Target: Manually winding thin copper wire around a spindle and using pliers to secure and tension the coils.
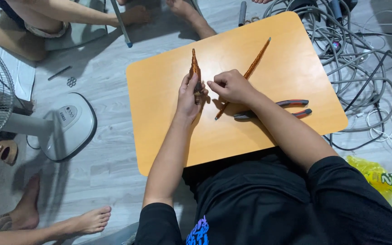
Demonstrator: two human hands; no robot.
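Note:
My left hand (189, 96) grips the lower end of an orange, copper-wound tapered coil (194, 68) that points away from me over the small orange table (169, 136). My right hand (230, 86) is closed just to its right, fingertips pinched near the coil's base and around a long thin copper-wrapped rod (256, 59) that slants from the far right down past my wrist. A pair of pliers (296, 109) with red and grey handles lies on the table behind my right forearm.
A tangle of grey and white cables (364, 50) fills the floor at the right. A standing fan's base (66, 124) and cage are at the left. Other people's bare feet (87, 220) and legs rest around the table. A yellow-green plastic bag (386, 181) lies at lower right.

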